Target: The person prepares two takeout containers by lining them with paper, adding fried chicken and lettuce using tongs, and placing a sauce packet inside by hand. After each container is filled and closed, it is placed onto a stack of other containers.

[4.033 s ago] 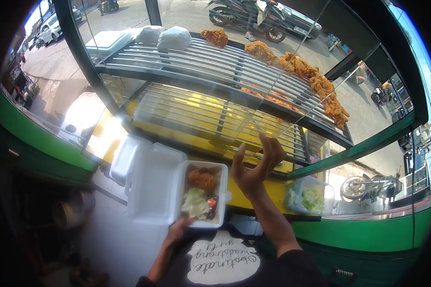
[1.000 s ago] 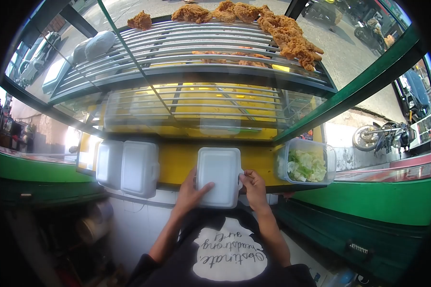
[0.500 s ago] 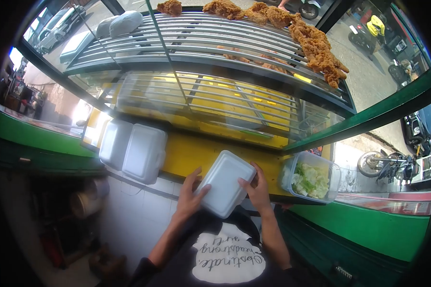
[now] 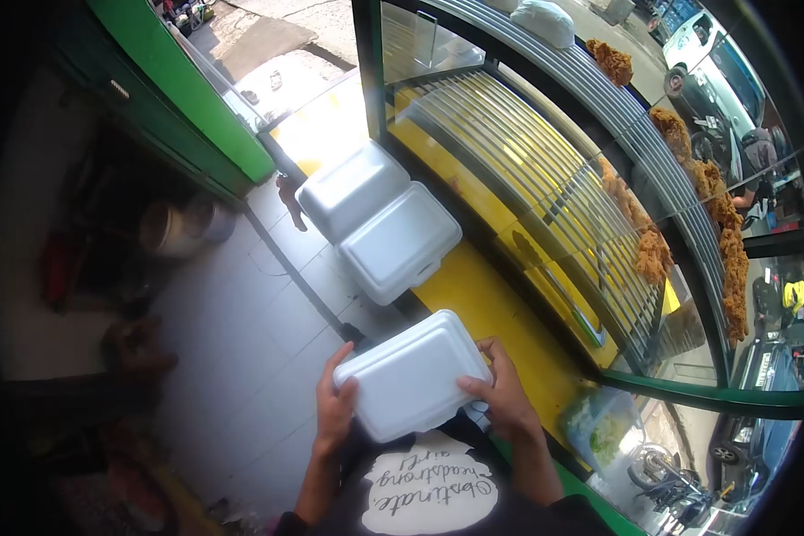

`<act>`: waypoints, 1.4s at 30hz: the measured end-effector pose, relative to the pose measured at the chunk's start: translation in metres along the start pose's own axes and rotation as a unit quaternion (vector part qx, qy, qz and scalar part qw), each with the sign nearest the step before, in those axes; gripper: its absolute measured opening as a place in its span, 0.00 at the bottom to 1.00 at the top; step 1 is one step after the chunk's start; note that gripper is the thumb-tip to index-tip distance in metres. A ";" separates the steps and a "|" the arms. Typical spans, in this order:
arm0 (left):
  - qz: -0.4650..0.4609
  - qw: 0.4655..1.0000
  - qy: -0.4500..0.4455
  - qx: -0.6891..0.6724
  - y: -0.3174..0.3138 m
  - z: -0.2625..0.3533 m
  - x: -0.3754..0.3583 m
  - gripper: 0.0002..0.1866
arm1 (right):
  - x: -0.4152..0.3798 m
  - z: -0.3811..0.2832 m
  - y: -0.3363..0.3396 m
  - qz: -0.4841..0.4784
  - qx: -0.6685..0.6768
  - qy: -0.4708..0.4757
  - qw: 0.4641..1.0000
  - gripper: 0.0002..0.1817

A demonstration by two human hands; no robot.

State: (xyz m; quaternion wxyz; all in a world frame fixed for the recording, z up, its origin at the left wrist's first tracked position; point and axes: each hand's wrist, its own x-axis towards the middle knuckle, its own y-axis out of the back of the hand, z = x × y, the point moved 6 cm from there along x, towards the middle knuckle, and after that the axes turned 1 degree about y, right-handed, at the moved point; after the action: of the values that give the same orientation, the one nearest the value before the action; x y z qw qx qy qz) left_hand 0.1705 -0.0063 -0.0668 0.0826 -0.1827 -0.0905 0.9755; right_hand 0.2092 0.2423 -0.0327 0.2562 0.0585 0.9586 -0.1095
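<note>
A closed white foam takeaway box is held level in front of my chest. My left hand grips its left end, thumb on the lid and fingers along the side. At the right end, my right hand clasps it the same way, thumb resting on top. Just beyond it, a second white foam box lies spread open on the yellow counter, its lid half folded back to the left. The inside of the held box is hidden under its lid.
The yellow counter runs along a glass display case with metal racks. Fried chicken pieces line the upper rack at right. A plastic tub of cut lettuce stands at the counter's right end. White tiled floor spreads to the left.
My view has swung left, so the counter and case now slant to the right. The held box has turned from steeply tilted to more nearly crosswise, and both hands still grip it.
</note>
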 end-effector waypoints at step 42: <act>-0.166 0.984 -0.043 0.053 0.181 0.190 0.406 0.32 | 0.336 -0.107 -0.265 0.304 0.263 0.173 0.899 0.30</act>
State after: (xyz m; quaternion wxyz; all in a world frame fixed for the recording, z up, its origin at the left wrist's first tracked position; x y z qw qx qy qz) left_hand -0.2970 -0.1312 -0.0689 0.2489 -0.1182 -0.0716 0.9586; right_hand -0.1763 0.0304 -0.0636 0.0827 0.4302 0.8597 -0.2626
